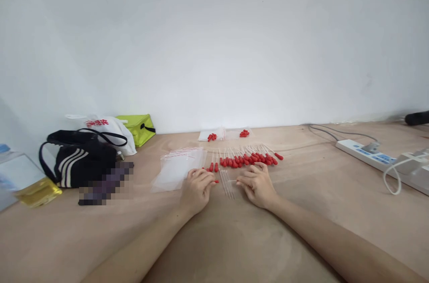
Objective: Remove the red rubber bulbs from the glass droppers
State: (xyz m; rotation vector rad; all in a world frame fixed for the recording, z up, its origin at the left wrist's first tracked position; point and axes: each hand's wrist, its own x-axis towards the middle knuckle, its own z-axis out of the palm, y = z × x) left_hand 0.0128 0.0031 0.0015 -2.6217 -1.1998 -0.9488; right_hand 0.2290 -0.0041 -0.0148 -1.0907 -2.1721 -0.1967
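Bulb (216, 181), small, red and probably rubber, pokes from the fingers of the left hand (197, 188), narrowed around it beside some loose clear tubes (227, 185). Across these, the right hand (257, 185) pinches a thin pale stem (232, 181); bulb and stem stand apart, roughly in line, likely so held to keep both ends in sight. The tubes lie near-parallel, perhaps so each lifts singly. Behind, red-bulbed droppers (248, 159), rounded at the head and slender behind, lie heads toward the hands, maybe for easy grasping. Flat, filmy resealable bags (181, 162) overlap just beside the left hand; two translucent pouches (203, 135) with red tips (212, 137) lie near the wall (268, 51), on the tan bench (214, 243)
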